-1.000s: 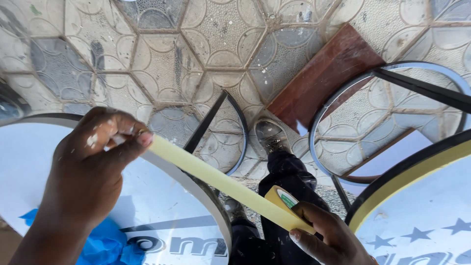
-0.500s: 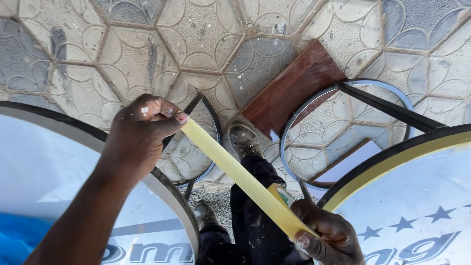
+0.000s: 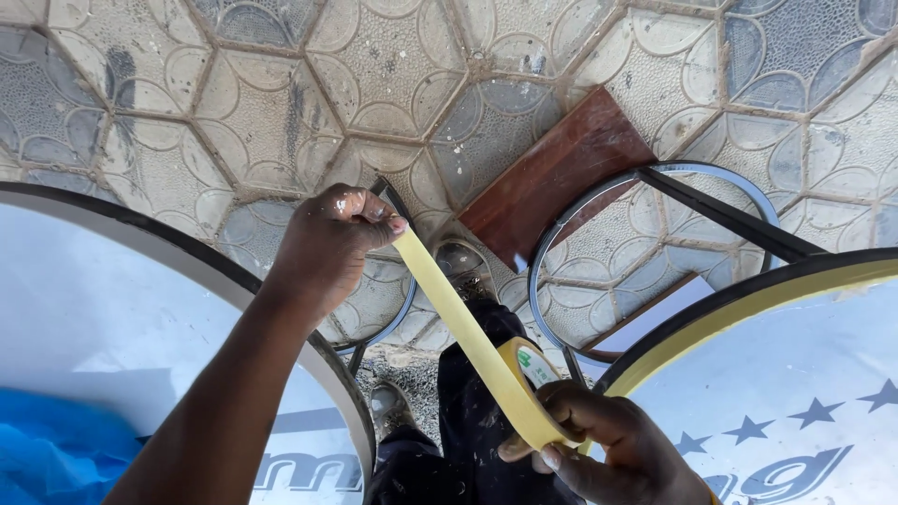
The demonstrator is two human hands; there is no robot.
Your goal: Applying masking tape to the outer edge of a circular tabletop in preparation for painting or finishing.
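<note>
The left hand sits just left of centre, its grip pinched on the free end of a strip of yellow masking tape. The strip runs taut from that pinch toward five o'clock, down to the tape roll, which the right hand holds at the bottom edge, fingers closed around its rim. Below the strip, at six o'clock, are the person's dark trousers and a shoe on the patterned tiled floor. A round white sign with a dark rim lies at eight o'clock, another round sign with a yellow-taped rim at four o'clock. A reddish-brown board lies at one o'clock, touching a bare metal ring frame.
</note>
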